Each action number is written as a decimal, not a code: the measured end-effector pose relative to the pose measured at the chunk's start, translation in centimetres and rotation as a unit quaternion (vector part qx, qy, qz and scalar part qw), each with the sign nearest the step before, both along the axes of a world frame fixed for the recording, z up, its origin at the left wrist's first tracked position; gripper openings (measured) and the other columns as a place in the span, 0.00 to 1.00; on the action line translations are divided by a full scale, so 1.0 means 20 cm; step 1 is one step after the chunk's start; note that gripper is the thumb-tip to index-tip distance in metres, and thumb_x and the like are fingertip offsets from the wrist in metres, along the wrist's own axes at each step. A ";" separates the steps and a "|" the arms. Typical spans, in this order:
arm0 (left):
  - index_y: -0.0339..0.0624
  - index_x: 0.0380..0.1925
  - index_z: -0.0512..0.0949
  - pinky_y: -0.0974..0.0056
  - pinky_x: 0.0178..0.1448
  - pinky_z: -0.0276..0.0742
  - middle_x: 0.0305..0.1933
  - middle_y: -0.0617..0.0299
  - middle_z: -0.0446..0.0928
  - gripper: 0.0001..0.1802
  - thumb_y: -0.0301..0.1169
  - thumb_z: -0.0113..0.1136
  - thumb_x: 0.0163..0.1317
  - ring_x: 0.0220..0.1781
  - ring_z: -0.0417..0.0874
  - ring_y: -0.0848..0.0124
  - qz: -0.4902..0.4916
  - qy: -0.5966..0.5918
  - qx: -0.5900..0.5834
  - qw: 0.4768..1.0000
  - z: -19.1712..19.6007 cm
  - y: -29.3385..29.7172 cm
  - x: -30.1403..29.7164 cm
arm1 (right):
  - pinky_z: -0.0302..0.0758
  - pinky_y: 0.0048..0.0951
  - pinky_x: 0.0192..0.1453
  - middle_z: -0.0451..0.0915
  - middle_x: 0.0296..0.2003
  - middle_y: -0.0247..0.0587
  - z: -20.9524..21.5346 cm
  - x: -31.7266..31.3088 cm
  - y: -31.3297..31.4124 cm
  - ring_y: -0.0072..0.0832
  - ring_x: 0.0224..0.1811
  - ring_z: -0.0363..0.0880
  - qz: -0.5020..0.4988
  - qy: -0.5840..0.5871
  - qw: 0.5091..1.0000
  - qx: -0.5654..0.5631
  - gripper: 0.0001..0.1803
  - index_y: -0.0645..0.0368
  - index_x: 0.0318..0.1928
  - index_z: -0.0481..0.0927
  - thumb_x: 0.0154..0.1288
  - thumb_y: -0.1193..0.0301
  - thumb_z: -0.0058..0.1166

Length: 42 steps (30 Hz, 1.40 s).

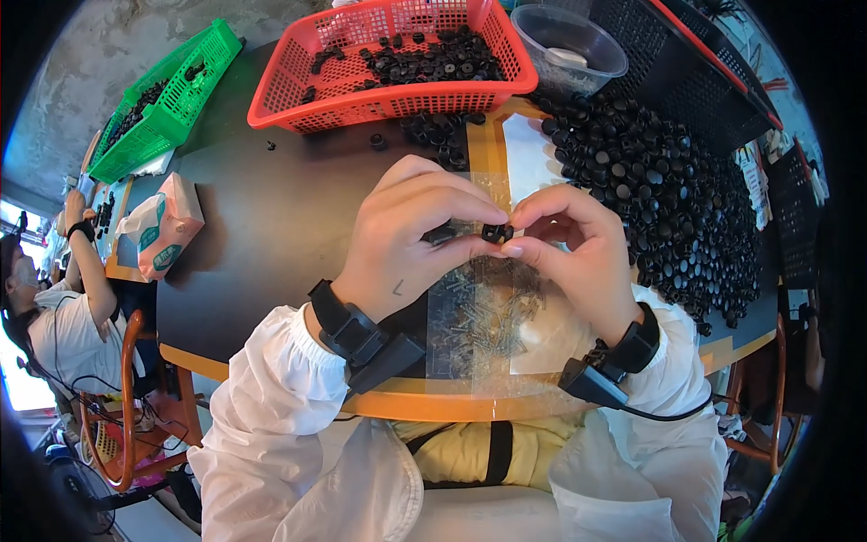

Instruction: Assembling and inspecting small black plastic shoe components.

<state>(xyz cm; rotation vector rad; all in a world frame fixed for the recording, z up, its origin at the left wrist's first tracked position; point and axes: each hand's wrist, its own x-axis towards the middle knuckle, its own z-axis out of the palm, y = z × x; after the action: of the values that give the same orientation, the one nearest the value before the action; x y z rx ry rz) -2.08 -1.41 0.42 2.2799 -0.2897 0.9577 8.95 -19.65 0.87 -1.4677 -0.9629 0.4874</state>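
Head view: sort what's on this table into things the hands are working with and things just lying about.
In use:
- small black part, pinched between left hand and right hand
- clear bag of small metal pins under the hands
- heap of black parts

Lying about:
- red basket
- green basket
- tissue pack
- clear tub

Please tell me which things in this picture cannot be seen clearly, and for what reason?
- Head view: small black plastic part pinched between left hand and right hand; fingertips cover it, shape unclear.
- Small metal pieces in the clear plastic bag: too small, blurred by glare.
- Green plastic basket: contents too small near the bent rim.
- Black mesh basket: cut off by the edge.
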 end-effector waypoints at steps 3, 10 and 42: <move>0.45 0.34 0.84 0.62 0.48 0.74 0.37 0.66 0.85 0.21 0.24 0.77 0.34 0.40 0.80 0.64 -0.015 0.004 -0.008 1.000 0.00 -0.01 0.00 | 0.77 0.18 0.41 0.82 0.37 0.31 -0.01 0.03 0.00 0.16 0.37 0.79 0.043 0.081 0.996 -0.016 0.11 0.61 0.40 0.81 0.58 0.76 0.69; 0.49 0.34 0.86 0.62 0.50 0.71 0.39 0.64 0.76 0.20 0.21 0.75 0.34 0.43 0.76 0.64 -0.030 0.028 -0.026 0.999 0.03 -0.03 -0.02 | 0.77 0.18 0.42 0.81 0.39 0.30 0.01 0.02 -0.01 0.15 0.36 0.77 0.117 0.141 0.982 -0.042 0.14 0.62 0.48 0.82 0.61 0.75 0.66; 0.38 0.52 0.77 0.67 0.48 0.69 0.43 0.60 0.73 0.21 0.34 0.65 0.59 0.44 0.74 0.70 -0.055 0.020 -0.165 0.985 0.01 0.05 -0.04 | 0.75 0.21 0.45 0.83 0.38 0.34 0.32 0.62 -0.38 0.17 0.40 0.79 -0.234 -0.229 0.940 -0.096 0.16 0.60 0.48 0.79 0.61 0.74 0.66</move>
<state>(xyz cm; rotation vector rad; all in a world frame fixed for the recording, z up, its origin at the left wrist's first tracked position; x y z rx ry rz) -2.94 -0.43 0.69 1.9575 -0.2201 0.8349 21.28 -27.26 7.26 -1.9700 -0.8925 -0.1235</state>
